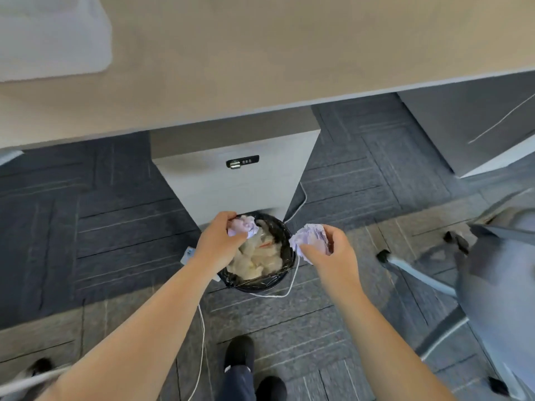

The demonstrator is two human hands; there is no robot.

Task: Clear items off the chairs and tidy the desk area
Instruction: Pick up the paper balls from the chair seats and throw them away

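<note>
Beige surface [260,53]: nearly bare, a white folded cloth [49,39] at its left end.
Left hand [221,241]: clenched on a crumpled pale-lilac paper ball [244,227], over the black-lined round waste bin [282,227].
Right hand [330,250]: grasping a second crumpled paper wad [309,237], just beside the rim.
Grey wheeled chair [492,270]: blurred; seat contents unclear.
Progress: likely late; both wads not yet dropped.

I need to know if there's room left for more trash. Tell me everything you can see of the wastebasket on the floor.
The wastebasket is small and round, lined with a black plastic bag folded over its rim. It stands upright on the grey carpet, just in front of the white drawer cabinet under the desk. Pale crumpled paper and wrappers fill it nearly to the rim. A white cable curves around its near side.
</note>
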